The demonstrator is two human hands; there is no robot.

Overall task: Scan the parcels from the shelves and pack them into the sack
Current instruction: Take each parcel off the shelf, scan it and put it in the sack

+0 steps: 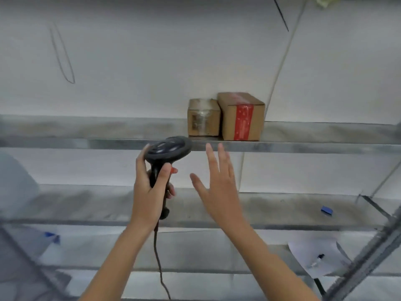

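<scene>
Two cardboard parcels stand side by side on the upper metal shelf [303, 146]: a small box [203, 118] wrapped in clear tape and, touching its right side, a taller box with a red tape stripe [242, 117]. My left hand [149, 187] grips the handle of a black corded barcode scanner [168, 149], its head level with the shelf edge, just left of and below the small box. My right hand [217, 185] is raised below the parcels, fingers spread, holding nothing and touching neither box.
Lower metal shelves run across the view; one carries a small blue object [327, 210], another a white sheet with a pen [318, 258]. A grey diagonal frame post [368, 257] stands at the right. A pale wall is behind the shelves. The scanner cable [159, 263] hangs down between my arms.
</scene>
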